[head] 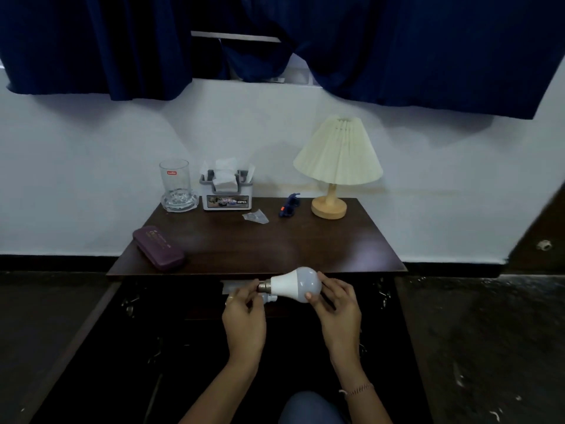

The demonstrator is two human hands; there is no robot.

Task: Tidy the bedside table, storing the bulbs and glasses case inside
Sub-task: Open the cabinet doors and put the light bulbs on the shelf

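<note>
A white bulb [293, 284] lies sideways in the air just below the front edge of the dark wooden bedside table [275, 246]. My left hand [243, 313] pinches its metal base, and my right hand [334, 304] cups its round end. Behind the bulb, in the dark open space under the tabletop, part of a second white bulb [270, 299] shows, mostly hidden by my left hand. A purple glasses case [159, 249], shut, rests on the table's front left corner.
At the back of the table stand a glass tumbler [175, 186], a grey tissue holder [227, 191], blue sunglasses [289, 205], a small clear wrapper [256, 216] and a cream-shaded lamp [336, 166]. Both cabinet doors swing open toward me. Dark floor lies on either side.
</note>
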